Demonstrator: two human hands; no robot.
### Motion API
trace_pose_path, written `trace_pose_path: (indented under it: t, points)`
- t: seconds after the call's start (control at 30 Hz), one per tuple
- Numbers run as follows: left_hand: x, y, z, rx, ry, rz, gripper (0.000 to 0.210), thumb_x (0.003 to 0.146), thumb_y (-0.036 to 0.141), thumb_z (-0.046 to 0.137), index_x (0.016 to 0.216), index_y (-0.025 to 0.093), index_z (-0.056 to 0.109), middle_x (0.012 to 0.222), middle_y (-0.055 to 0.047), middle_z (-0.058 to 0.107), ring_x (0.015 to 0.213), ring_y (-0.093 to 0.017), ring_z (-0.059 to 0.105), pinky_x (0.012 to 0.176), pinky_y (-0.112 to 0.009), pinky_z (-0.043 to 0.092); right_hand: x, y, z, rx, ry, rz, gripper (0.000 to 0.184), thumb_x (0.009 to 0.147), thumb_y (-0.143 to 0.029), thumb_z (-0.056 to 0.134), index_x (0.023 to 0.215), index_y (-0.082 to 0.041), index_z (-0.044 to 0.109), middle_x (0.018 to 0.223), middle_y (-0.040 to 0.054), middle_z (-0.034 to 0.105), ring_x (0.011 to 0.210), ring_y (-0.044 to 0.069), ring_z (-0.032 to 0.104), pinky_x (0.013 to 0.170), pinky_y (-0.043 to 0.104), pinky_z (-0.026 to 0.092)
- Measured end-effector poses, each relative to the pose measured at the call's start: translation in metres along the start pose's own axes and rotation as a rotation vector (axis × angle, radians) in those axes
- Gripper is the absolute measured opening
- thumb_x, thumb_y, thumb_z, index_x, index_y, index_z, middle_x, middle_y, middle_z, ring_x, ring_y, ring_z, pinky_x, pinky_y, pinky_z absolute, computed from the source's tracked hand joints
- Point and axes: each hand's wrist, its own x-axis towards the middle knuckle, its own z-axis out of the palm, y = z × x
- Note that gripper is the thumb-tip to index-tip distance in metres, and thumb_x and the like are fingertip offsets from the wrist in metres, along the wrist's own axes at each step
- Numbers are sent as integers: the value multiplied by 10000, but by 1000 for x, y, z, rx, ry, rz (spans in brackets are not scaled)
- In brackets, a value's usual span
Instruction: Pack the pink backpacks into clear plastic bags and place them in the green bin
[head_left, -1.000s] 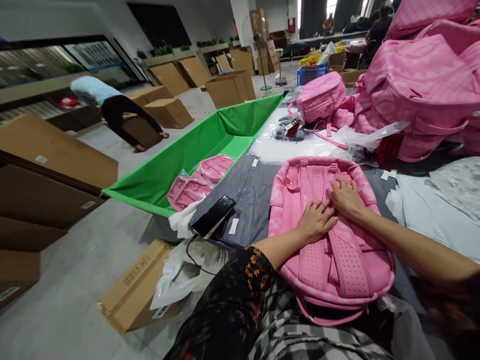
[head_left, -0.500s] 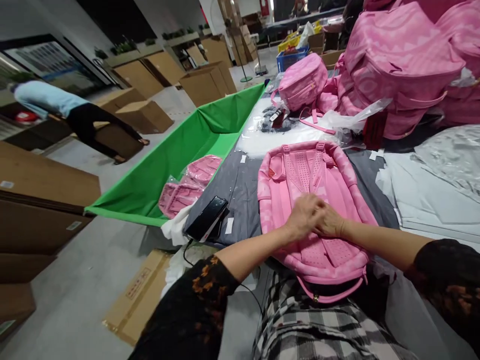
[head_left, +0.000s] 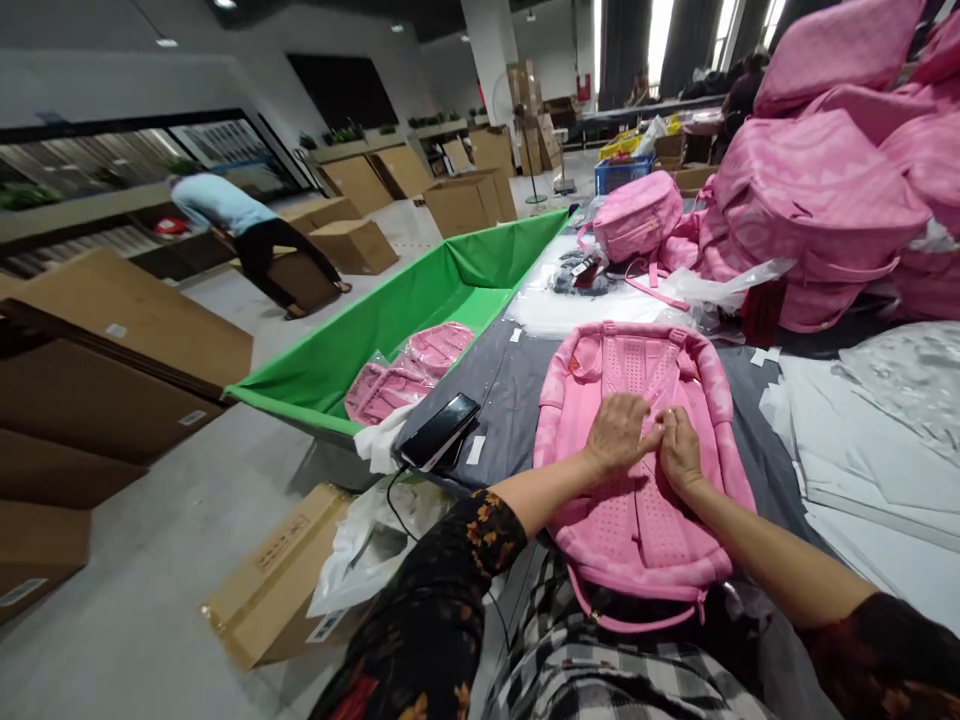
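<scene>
A pink backpack (head_left: pixel 577 500) lies on the grey-covered table with its padded back panel and shoulder straps facing up. Both hands meet over the middle of that panel, where the straps run. My left hand (head_left: pixel 619 434) is closed, thumb pointing toward the other hand. My right hand (head_left: pixel 679 450) is closed in a pinch just beside it, the fingertips nearly touching. What they pinch is too small to make out. The carry handle (head_left: pixel 645 625) hangs over the table's near edge at my lap.
Pink backpacks (head_left: pixel 817 190) are piled at the back right. White plastic bags (head_left: pixel 870 450) lie on the right. A phone (head_left: pixel 442 428) rests at the left edge. Beyond it, a green fabric bin (head_left: pixel 307 390) holds bagged backpacks. A person (head_left: pixel 225 205) bends near cardboard boxes (head_left: pixel 142 360).
My hands, overlapped before, have drawn slightly apart and sit side by side. The head view has lifted and turned a little left. The backpack still lies in the same place.
</scene>
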Motion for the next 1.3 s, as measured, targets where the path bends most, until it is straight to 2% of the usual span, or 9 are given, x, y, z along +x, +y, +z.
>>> trace_pose_path:
  t: [0.07,0.2,0.37,0.53,0.67,0.77,0.97,1.1,1.3]
  points:
    - [19,-15,-3,15,55,-237,460,1039,474,466,1353,173,616,1376,-168,605,1301,-319,514,1118,-518,390,-13,-7,-3,42,74,23,428,1053,-518,127,846,-263,401,663,-10,551,561,165,544,574,294,458]
    - [26,-30,7,-72,-111,-431,588,1016,645,392,1510,355,522,1695,-49,323,1569,-427,169,1236,-707,137,-9,-14,-16,100,42,-74,451,1043,-571,250,778,-257,437,623,-24,518,540,152,520,554,285,463]
    - [7,-23,16,-207,-137,-529,687,959,752,388,1538,396,486,1748,-13,181,1600,-446,11,1228,-758,12,75,-15,-30,-265,-263,-264,239,956,-349,450,860,-214,623,889,87,694,818,213,646,741,333,500]
    - [5,-21,8,-331,-153,-541,743,915,785,450,1542,386,483,1750,-29,150,1599,-453,-29,1220,-774,-12,180,-27,-5,-471,-524,-271,140,744,-194,659,615,-211,607,580,10,619,548,153,581,573,264,400]
    - [1,-24,3,-416,-145,-547,733,919,761,481,1548,386,470,1745,-26,147,1597,-451,-41,1214,-783,-29,280,-45,40,-476,-421,-256,161,905,-282,550,889,-221,698,699,5,697,630,143,648,613,238,416]
    - [-5,-29,14,-442,-100,-514,767,888,745,567,1558,392,449,1742,-11,96,1591,-469,-24,1205,-806,8,341,-43,83,-471,-367,-212,174,915,-278,542,861,-200,687,806,53,733,742,167,681,670,251,446]
    - [-3,-39,86,-236,-20,-516,485,964,359,627,1412,539,574,1683,85,233,1584,-427,162,1200,-767,287,385,25,153,-439,-420,-134,162,708,-303,754,648,-213,635,715,64,682,669,210,610,614,304,412]
    - [-1,-33,112,-149,8,-599,379,960,348,628,1300,509,673,1670,117,246,1579,-419,170,1232,-732,274,388,57,165,-382,-384,-105,151,773,-345,689,694,-217,677,733,58,683,717,208,600,631,311,391]
    - [-8,-42,75,-314,-10,-452,538,959,409,625,1475,507,507,1701,83,116,1593,-420,83,1226,-752,224,397,45,132,-366,-126,-93,469,995,-445,316,972,-167,693,844,138,673,786,253,590,703,364,410]
